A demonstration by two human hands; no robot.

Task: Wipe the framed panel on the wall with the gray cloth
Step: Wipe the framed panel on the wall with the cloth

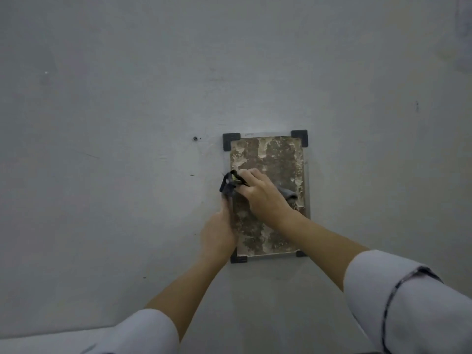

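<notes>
The framed panel hangs upright on the grey wall, mottled brown and beige, with black brackets at its corners. My right hand presses the gray cloth against the panel's left-middle area; one end of the cloth sticks out past the left edge, another bit shows at the right of the hand. My left hand rests against the panel's lower left edge, fingers pointing up along the side; whether it grips the edge is hard to tell.
A small screw or hole sits in the wall left of the panel's top corner. Plain grey wall surrounds the panel. A pale ledge runs along the bottom left.
</notes>
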